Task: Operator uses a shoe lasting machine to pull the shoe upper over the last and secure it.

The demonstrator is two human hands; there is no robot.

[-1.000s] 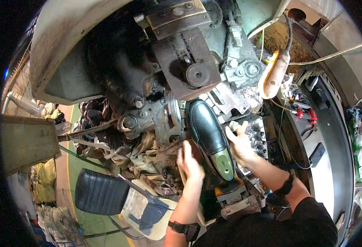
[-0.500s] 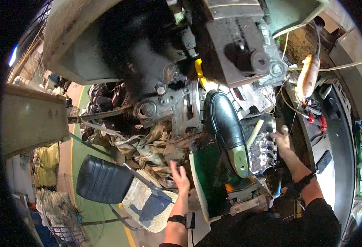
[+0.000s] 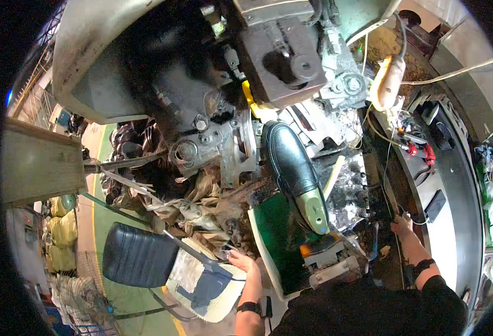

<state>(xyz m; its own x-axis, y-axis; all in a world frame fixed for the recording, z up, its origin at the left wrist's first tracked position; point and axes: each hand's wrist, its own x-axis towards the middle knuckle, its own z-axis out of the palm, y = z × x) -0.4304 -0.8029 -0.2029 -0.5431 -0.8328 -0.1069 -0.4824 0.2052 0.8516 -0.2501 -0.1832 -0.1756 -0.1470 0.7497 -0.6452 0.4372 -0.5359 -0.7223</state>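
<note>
A black leather shoe [image 3: 289, 158] sits sole-away on a pale green shoe last [image 3: 315, 211], its toe against the working parts of a large dark machine [image 3: 283, 61]. Both my hands are away from it. My left hand [image 3: 242, 260] is left of the green-lined tray [image 3: 280, 241], beside the chair's armrest [image 3: 204, 252], fingers apart with nothing clearly in them. On the far side, my right hand [image 3: 403, 223] is low by the side bench, fingers bent in near a thin white cord [image 3: 420, 223]; what they hold is too small to make out.
A pale stick [image 3: 334, 175] leans beside the last. The side bench [image 3: 445, 252] carries a phone [image 3: 435, 205] and red-handled tool [image 3: 429, 154]. A lamp [image 3: 388, 84] hangs on a cable. Crumpled cloth [image 3: 201, 210] lies under the machine; a black chair [image 3: 141, 255] stands left.
My right hand has dropped from beside the machine toward the bench edge, and its fingers have drawn in. My left hand has turned and lowered beside the chair. The view has shifted slightly.
</note>
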